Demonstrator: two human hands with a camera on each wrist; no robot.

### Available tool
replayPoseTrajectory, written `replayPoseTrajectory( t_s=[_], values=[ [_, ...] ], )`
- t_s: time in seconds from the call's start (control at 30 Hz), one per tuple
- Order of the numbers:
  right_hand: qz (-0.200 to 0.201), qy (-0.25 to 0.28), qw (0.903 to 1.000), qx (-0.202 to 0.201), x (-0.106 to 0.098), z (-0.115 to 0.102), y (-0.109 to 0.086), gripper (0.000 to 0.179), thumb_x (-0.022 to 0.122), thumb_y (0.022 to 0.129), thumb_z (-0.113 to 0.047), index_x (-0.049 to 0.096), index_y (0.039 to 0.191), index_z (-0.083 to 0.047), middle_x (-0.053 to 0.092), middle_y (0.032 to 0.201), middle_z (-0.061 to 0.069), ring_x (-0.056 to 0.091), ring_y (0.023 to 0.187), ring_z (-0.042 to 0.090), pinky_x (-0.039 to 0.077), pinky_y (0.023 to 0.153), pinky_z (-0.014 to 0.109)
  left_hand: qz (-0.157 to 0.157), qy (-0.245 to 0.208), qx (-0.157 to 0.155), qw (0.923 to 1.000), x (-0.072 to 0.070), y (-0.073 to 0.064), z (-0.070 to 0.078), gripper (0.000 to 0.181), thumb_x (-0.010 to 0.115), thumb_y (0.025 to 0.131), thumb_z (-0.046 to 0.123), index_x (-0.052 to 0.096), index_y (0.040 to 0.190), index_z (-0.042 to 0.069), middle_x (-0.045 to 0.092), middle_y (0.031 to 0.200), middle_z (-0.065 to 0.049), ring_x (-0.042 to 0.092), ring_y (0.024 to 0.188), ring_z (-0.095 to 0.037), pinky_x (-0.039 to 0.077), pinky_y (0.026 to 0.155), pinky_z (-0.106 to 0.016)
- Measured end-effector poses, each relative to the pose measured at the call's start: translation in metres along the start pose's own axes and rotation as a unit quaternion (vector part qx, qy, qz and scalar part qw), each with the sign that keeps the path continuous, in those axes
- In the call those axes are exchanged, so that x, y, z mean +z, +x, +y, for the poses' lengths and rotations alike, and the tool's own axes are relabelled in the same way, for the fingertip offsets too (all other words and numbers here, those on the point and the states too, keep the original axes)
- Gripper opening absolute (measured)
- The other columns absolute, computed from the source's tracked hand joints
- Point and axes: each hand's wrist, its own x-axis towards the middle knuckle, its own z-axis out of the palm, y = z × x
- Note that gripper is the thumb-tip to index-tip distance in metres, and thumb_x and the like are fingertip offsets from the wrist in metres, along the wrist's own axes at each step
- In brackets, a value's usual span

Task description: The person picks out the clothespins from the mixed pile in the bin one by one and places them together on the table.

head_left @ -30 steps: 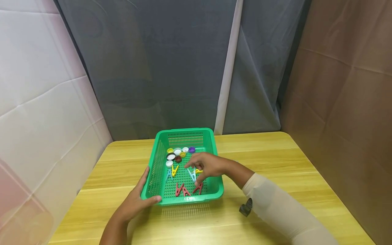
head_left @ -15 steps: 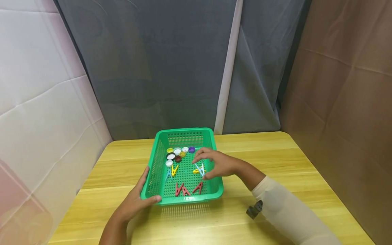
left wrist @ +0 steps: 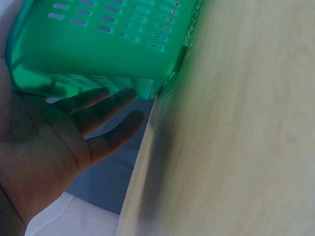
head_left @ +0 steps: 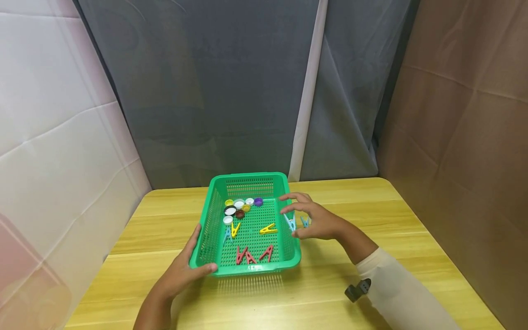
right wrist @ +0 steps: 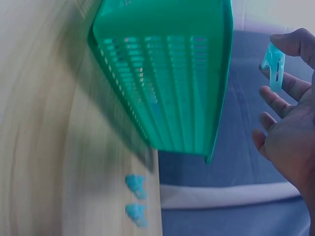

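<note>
Right hand [head_left: 316,221]: grip pinches a pale blue clip [head_left: 290,222] between thumb and fingers, held up at the right wall of the green basket [head_left: 249,175]. Left hand [head_left: 181,275] braces the near-left corner, fingers extended, thumb on the rim. Two blue clips [right wrist: 136,187] lie on the desk [head_left: 350,197] beyond that wall. We judge the step as clip transfer over the wall; next move calls for rim clearance and a steady pinch.

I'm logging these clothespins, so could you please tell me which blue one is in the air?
The light-blue clothespin pinched in the right hand; one blue clothespin lies in the green basket, and two blue clothespins rest on the table.
</note>
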Motion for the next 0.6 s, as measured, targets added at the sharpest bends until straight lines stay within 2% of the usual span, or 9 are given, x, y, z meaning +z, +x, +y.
replayPoseTrajectory(
  t_s=[0.2,0.43,0.6],
  values=[
    [0.034,-0.004,0.9991,0.024,-0.005,0.013,-0.019,0.054,0.079,0.088,-0.008,0.071,0.141,-0.007,0.038,0.173,0.01,0.022,0.163,0.043,0.04,0.117,0.078,-0.001,0.002,-0.003,1.0,0.0,0.0,0.002,0.126,0.085,0.093,0.022,-0.009,0.177,0.033,0.0,0.183,-0.027,0.018,0.163,-0.063,0.03,0.122,-0.079],
    [0.071,-0.011,0.9968,0.036,-0.009,0.029,-0.036,0.052,0.081,0.088,-0.007,0.072,0.139,-0.014,0.043,0.17,0.012,0.027,0.16,0.044,0.037,0.117,0.079,0.0,0.002,0.002,1.0,-0.001,0.0,0.001,0.127,0.085,0.092,0.022,-0.008,0.176,0.033,-0.001,0.184,-0.026,0.015,0.164,-0.063,0.028,0.122,-0.08],
    [0.083,-0.006,0.9954,0.048,-0.011,0.04,-0.047,0.05,0.081,0.09,-0.007,0.072,0.138,-0.014,0.041,0.17,0.013,0.025,0.161,0.046,0.035,0.118,0.081,0.0,0.0,0.01,0.9999,-0.001,0.001,-0.001,0.127,0.086,0.092,0.02,-0.008,0.177,0.032,0.0,0.183,-0.026,0.017,0.163,-0.062,0.029,0.122,-0.079]
  ],
)
